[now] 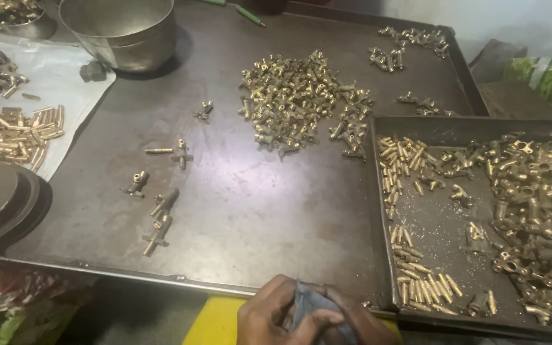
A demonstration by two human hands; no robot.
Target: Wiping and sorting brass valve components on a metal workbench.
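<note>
At the near edge of the dark metal bench [250,211], your hands [301,316] close together around a grey cloth [311,306]; which hand is which cannot be told. To the right, a tray [439,217] holds brass fittings. Beyond lie a brass pile [295,102] and a steel bowl [119,32].

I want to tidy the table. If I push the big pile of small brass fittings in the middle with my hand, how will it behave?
The pile of brass fittings would probably scatter, since the pieces lie loose. Their side arms look likely to snag together and stop rolling. Being metal, the heap likely feels heavy for its size.
</note>
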